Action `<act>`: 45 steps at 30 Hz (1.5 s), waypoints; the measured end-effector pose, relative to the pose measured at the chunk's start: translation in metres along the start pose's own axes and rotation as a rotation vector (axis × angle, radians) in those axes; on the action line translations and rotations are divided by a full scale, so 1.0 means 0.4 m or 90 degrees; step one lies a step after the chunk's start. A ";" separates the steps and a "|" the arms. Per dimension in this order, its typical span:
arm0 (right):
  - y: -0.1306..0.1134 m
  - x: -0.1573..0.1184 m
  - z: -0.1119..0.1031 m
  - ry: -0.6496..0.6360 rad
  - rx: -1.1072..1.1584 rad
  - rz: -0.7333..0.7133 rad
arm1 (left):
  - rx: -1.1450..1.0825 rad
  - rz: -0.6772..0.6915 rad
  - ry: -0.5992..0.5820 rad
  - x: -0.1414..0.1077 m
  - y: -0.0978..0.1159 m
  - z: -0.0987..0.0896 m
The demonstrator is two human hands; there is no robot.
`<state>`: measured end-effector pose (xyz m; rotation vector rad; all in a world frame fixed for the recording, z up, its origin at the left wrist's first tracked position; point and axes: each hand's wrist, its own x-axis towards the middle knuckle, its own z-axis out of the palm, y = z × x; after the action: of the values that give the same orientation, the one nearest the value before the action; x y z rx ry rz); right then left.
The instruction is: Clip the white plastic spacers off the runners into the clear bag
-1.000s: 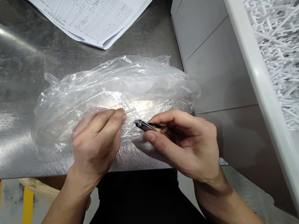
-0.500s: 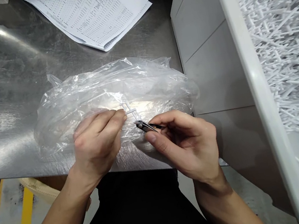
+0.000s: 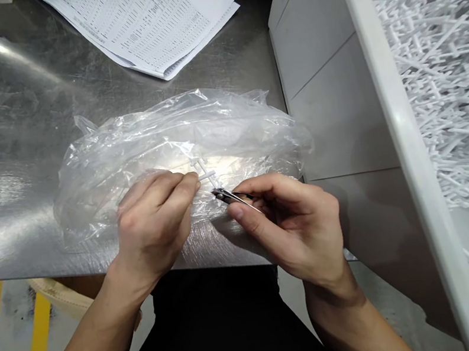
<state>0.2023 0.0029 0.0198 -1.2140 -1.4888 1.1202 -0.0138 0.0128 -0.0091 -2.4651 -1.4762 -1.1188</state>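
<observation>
In the head view, my left hand [image 3: 157,224] pinches a small white branched plastic piece [image 3: 206,174] between thumb and fingers. The piece has thin cross-bars and points away from me over the clear plastic bag [image 3: 130,145]. My right hand [image 3: 296,219] holds a metal nail clipper [image 3: 229,195] between thumb and forefinger. Its jaws are at the near end of the white piece; whether they bite into it I cannot make out. Part of the clipper is hidden inside my right hand.
A white bin [image 3: 385,84] stands at the right, with a heap of similar white plastic pieces [image 3: 457,84] in it. Printed sheets [image 3: 155,27] lie at the back of the metal table [image 3: 10,153]. Below the table's front edge is a beige rimmed container [image 3: 63,297].
The nail clipper has turned slightly in my right hand, and more of its silver arm shows by the thumb. Both hands stay nearly in place, the left still pinching the white piece.
</observation>
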 end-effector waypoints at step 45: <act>-0.008 0.002 0.024 0.153 0.066 0.005 | -0.050 0.107 -0.049 0.004 -0.008 -0.004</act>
<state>0.1921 0.0021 0.0209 -1.2367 -1.2311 1.0040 -0.0169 0.0149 -0.0078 -2.6554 -1.2374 -1.0814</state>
